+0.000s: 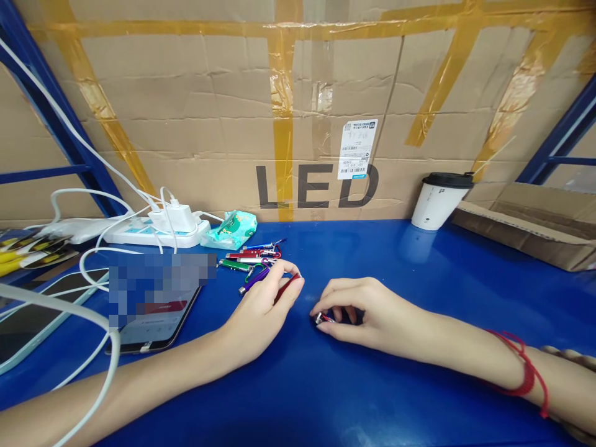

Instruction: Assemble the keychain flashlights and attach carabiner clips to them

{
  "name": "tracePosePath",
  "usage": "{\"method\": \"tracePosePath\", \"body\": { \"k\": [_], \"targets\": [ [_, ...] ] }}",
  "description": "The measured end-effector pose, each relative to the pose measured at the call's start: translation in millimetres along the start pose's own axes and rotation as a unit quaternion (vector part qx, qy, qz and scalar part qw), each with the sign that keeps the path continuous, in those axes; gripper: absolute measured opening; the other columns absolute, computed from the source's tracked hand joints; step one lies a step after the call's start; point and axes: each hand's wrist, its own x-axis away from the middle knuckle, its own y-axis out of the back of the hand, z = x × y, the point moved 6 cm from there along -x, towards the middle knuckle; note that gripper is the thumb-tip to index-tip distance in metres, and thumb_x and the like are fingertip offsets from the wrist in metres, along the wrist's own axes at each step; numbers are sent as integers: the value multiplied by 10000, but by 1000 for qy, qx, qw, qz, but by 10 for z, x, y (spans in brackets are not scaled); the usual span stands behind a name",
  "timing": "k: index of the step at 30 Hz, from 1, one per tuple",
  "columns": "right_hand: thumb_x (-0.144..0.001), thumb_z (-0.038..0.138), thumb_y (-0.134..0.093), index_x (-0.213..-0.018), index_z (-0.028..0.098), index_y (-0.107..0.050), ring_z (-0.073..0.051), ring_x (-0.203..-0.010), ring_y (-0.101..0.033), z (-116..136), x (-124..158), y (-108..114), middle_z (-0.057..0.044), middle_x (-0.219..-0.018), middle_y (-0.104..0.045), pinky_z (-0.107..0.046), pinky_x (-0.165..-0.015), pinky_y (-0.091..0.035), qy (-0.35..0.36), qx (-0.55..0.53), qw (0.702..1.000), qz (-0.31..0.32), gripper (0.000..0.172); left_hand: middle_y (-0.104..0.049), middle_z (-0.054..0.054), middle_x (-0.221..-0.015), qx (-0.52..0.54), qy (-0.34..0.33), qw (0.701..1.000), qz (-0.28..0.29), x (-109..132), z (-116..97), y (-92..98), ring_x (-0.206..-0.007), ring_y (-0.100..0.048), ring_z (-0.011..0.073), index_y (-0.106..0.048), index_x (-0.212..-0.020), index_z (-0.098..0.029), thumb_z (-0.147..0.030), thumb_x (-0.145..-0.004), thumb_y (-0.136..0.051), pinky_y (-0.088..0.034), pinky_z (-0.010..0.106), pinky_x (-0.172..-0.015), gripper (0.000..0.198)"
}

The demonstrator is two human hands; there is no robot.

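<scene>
My left hand (265, 310) pinches a red keychain flashlight (287, 288) between thumb and fingers; most of its body is hidden by the hand. My right hand (358, 310) is closed around a small silver-and-red metal piece (321, 318), its tip showing between thumb and forefinger. The two hands are apart, just above the blue table (288, 397). Beyond my left hand lie several slim keychain flashlights with small clips: a green one (234, 266), a red one (242, 255) and a purple one (254, 280) among them.
A phone (162, 332) and a second phone (51, 310) lie at left under white cables. Behind them are a white power strip (135, 236) and a teal tissue pack (231, 230). A lidded cup (435, 205) and a cardboard tray (521, 236) stand back right, before a large carton (209, 124).
</scene>
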Motion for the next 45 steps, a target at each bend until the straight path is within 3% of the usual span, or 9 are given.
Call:
{"method": "tracePosePath", "body": {
  "k": [5,10,15,20,28,31,36,40,45],
  "targets": [
    [-771,477,-512,-919,203,-673,-3,-863,-553,-29,-31,105,-5,-944,-618,-98,-813,-440,-21,-16,998,-58,351,-382,-73,-582,-8,-26,999,32,10,-58,-28,-534,-338,94,-379,-930,-214,-385,-937,-297,-270,226,-542,189],
    [-696,474,-595,-865,169,-652,-12,-847,-592,-80,5,197,7,-938,-631,-110,-820,-464,-91,-110,981,-134,353,-374,-73,-586,-4,-41,998,45,15,-62,-48,-544,-335,93,-375,-942,-214,-370,-937,-311,-275,223,-543,169],
    [-609,389,-693,-765,87,-579,13,-665,-550,-99,13,213,-13,-769,-629,-70,-635,-451,-96,-196,962,-164,359,-406,-64,-628,-23,-58,995,78,50,-114,-75,-559,-351,92,-391,-960,-210,-344,-929,-329,-286,222,-552,151],
    [-633,396,-673,-789,82,-648,30,-634,-524,-122,10,228,-16,-712,-610,-45,-609,-436,-91,-200,960,-175,351,-439,-64,-643,-49,-53,993,88,63,-147,-73,-575,-380,94,-399,-979,-209,-326,-925,-340,-293,222,-567,142],
    [-658,450,-637,-779,92,-674,33,-612,-513,-95,2,195,-24,-694,-614,-40,-579,-417,-111,-188,963,-155,380,-571,-39,-761,-58,-66,991,104,70,-149,-93,-687,-506,118,-427,-983,-219,-331,-924,-372,-354,235,-645,137],
    [-627,445,-663,-761,66,-639,45,-537,-476,-113,-14,128,-12,-634,-592,-42,-521,-392,-136,-241,955,-110,403,-609,-30,-827,-58,-80,990,105,78,-167,-92,-741,-551,118,-447,-933,-212,-306,-922,-392,-381,228,-671,110],
    [-522,400,-738,-706,44,-558,36,-504,-500,-129,-37,-7,7,-609,-581,-45,-480,-394,-176,-361,916,-14,440,-619,-12,-884,-113,-131,980,93,95,-195,-94,-795,-562,133,-484,-875,-199,-276,-920,-403,-392,234,-674,121],
    [-498,419,-747,-684,46,-518,28,-501,-517,-115,-34,-85,13,-607,-585,-55,-493,-414,-190,-397,897,28,475,-600,13,-809,-154,-190,966,85,134,-201,-134,-736,-550,139,-481,-828,-186,-276,-929,-372,-396,237,-636,174],
    [-495,566,-697,-732,62,-489,-14,-516,-559,-93,0,-172,-7,-638,-602,-89,-486,-425,-214,-400,890,52,595,-564,22,-705,-199,-237,950,38,177,-215,-139,-648,-532,141,-471,-766,-180,-269,-934,-341,-388,238,-585,231]
  ]
}}
